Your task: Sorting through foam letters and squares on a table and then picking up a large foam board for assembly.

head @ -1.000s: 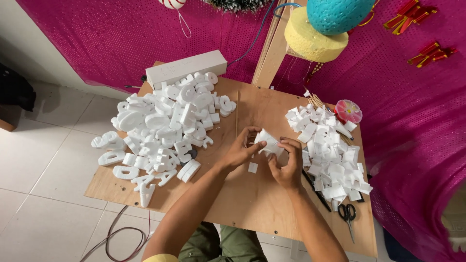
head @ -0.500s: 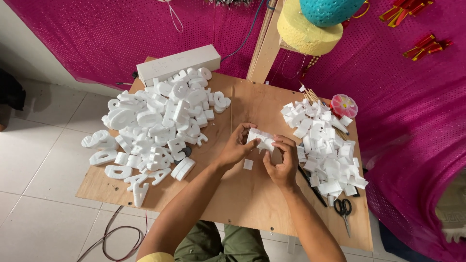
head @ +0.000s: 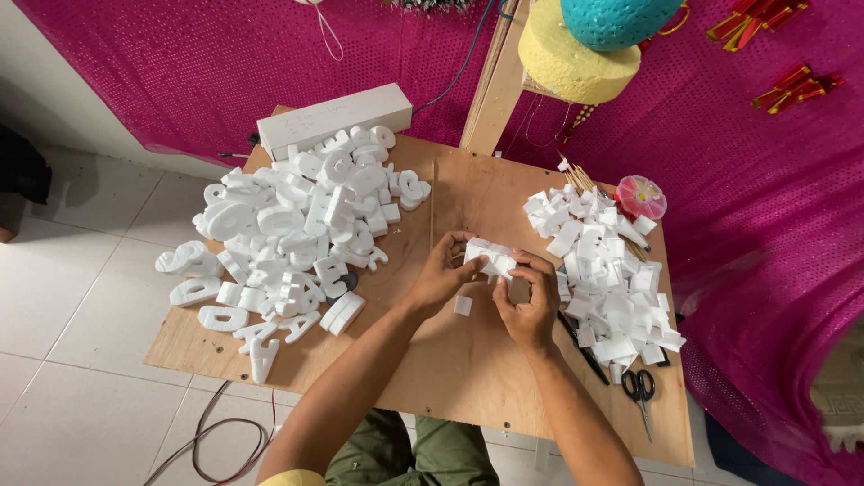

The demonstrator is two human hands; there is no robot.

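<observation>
Two heaps of white foam cut-outs lie on the plywood board surface: a big pile of white foam letters on its left side, spilling past the left edge, and a smaller pile of white foam scraps on its right side. No container holds them; a round pink lidded tub stands at the far right corner, its contents hidden. Between the heaps, the left hand and right hand together pinch a white foam piece at their fingertips, raised just over the board's middle. One small white foam cube lies just below it. Black-handled scissors rest near the right edge. Bare board stays open toward the near edge.
</observation>
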